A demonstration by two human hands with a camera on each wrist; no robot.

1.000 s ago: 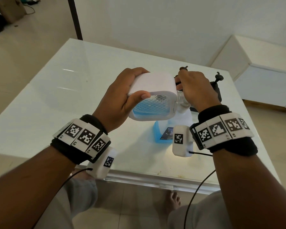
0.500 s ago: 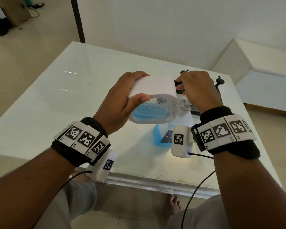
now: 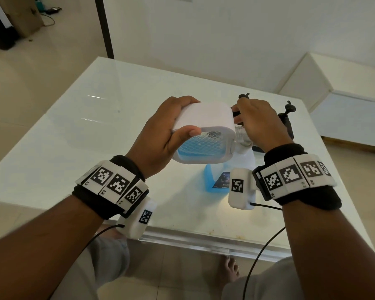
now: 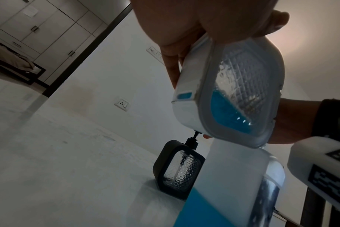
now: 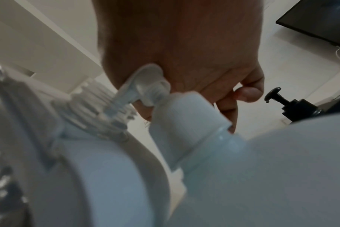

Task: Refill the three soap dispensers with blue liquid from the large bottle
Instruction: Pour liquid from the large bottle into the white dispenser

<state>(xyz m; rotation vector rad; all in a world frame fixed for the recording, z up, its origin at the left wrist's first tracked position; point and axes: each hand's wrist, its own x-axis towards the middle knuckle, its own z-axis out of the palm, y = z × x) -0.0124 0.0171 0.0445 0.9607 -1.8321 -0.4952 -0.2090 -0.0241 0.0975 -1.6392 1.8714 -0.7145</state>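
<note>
Item 1, nearest: I am seeing both forearms reaching in from the bottom edge, each wearing a black wrist band (image 3: 108, 192) with tag-printed white blocks and a white camera pod trailing a black cable.

Item 2: my left hand (image 3: 160, 135) is gripping the white soap dispenser (image 3: 204, 135), thumb pressing across its near face and fingers wrapping over the far side. The dispenser is lying tipped on its side in the air above the table, its neck pointing toward my right hand. Blue liquid is pooling in the lower part of its quilted clear window (image 4: 243, 92).

Item 3: my right hand (image 3: 260, 124) is curling over the dispenser's neck end, fingers closing round its clear pump head (image 5: 145, 83). From the right wrist view the fingertips (image 5: 248, 93) are bending inward; exactly how they are pinching the pump I cannot tell.

Item 4: the large bottle (image 3: 217, 180) is standing on the table directly beneath the held dispenser, blue liquid filling its lower portion, white cap (image 5: 186, 122) sitting on top.

Item 5: a black soap dispenser (image 4: 178, 170) is standing upright just beyond the bottle, its black pump up.

Item 6: a second black pump top (image 3: 289, 108) is showing beyond my right hand.

Item 7: the glossy white table (image 3: 74, 131) is carrying all standing items.

Item 8, farthest: a white wall and a low white cabinet (image 3: 344, 87) are sitting behind the table.
</note>
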